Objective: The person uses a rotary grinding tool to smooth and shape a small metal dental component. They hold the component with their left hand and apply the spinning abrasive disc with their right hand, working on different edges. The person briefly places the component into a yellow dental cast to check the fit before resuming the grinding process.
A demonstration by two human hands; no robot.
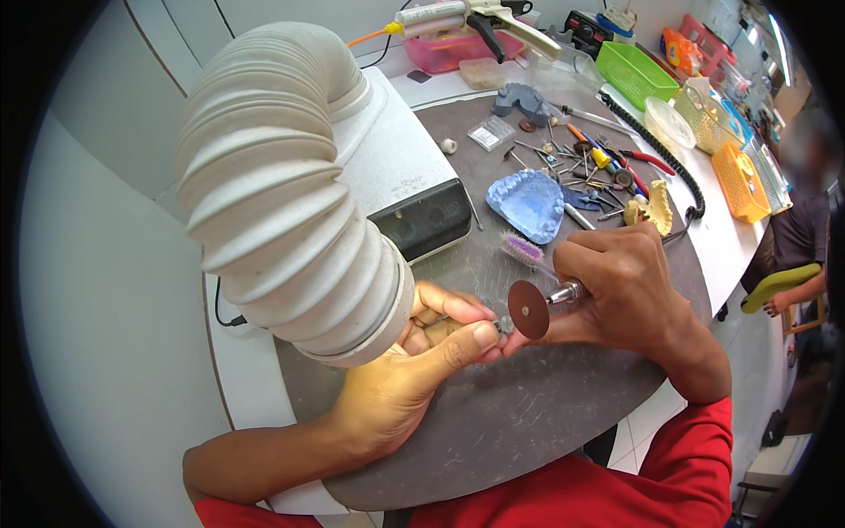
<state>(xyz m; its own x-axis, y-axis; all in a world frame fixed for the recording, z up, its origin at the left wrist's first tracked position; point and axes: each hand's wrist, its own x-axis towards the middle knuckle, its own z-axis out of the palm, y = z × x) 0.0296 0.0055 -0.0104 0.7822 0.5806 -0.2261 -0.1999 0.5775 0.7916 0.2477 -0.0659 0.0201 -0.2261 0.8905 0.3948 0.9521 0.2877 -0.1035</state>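
Observation:
My left hand (pixel 414 370) is closed, pinching a small grey metal piece, perhaps a dental casting, (pixel 504 325) between thumb and fingertips. My right hand (pixel 616 286) wraps round a rotary handpiece (pixel 566 292), whose silver tip points left. A flat reddish-brown cutting disc (pixel 530 324) is mounted on that tip, right beside the metal piece; whether the two touch I cannot tell. Fingers of my right hand reach under the disc toward my left fingertips. Part of my left hand is hidden behind the wide mouth of a ribbed white hose (pixel 290 202).
The hose rises from a white box (pixel 396 150). Beyond my hands lie a blue dental cast (pixel 526 204), a purple-bristled brush (pixel 522 249), a yellowish cast (pixel 651 209) and scattered burs (pixel 581 163). A dispensing gun (pixel 480 22), a green basket (pixel 635 72) and another person (pixel 797 211) are farther off.

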